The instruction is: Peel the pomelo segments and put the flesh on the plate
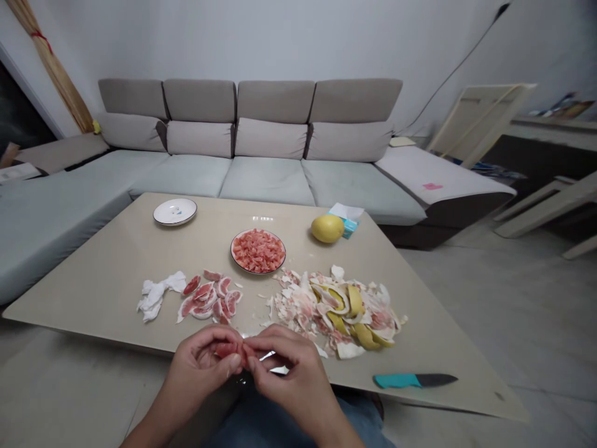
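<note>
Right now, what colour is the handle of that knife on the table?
The knife handle is bright teal. You can see it best in the head view.

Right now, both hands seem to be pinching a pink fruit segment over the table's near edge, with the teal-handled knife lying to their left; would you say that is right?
Not quite: the head view shows the knife lying to the right of the hands, not the left. The left hand and right hand are pinching the fruit segment over the table's near edge, as you say.
</note>
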Motion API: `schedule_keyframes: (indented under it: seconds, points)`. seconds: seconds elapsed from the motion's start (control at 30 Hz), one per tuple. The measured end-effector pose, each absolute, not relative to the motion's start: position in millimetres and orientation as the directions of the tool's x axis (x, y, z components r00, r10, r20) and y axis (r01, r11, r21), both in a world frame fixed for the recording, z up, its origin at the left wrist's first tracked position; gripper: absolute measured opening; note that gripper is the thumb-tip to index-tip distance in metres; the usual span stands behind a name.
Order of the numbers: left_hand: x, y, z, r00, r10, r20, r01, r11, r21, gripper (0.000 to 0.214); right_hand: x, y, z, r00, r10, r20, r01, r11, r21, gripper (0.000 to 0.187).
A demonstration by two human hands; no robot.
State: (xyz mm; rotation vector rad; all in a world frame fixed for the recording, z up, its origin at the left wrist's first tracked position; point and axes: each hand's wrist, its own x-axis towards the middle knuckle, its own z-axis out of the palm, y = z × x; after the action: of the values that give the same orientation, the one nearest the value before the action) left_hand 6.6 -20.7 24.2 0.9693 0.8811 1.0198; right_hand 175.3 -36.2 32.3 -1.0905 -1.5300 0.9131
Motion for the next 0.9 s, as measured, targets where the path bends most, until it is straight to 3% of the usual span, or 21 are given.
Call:
schedule_keyframes:
  seconds: [0.23, 0.37, 0.43, 0.53, 0.7, 0.9]
  points:
    - [7, -21, 22, 0.272, 0.962, 0.001, -0.301, 0.085, 0.95, 0.008, 179, -35, 34, -0.127, 0.971, 0.201, 0.142, 0.218, -0.966, 0.014]
    - [7, -22, 20, 0.177, 0.98, 0.092, -0.203, -0.055, 0.978, 0.011, 177, -36, 30, -0.107, 0.968, 0.227, 0.139, 0.241, -0.961, 0.021]
    - [7, -22, 20, 0.175, 0.98, 0.098, -0.186, -0.065, 0.98, 0.011, 177, -37, 28, -0.089, 0.969, 0.229, 0.143, 0.24, -0.96, 0.016]
    - [6, -19, 20, 0.197, 0.979, 0.043, -0.233, 0.004, 0.973, 0.008, 178, -36, 26, -0.058, 0.987, 0.147, 0.065, 0.15, -0.986, 0.012]
    - [6, -18, 19, 0.193, 0.972, -0.134, -0.38, 0.2, 0.903, 0.012, 178, -32, 19, -0.094, 0.992, -0.082, -0.302, -0.106, -0.947, 0.023]
    - [9, -21, 20, 0.23, 0.922, -0.31, -0.491, 0.385, 0.781, 0.03, 173, -30, 3, -0.123, 0.983, -0.134, -0.503, -0.178, -0.846, 0.026]
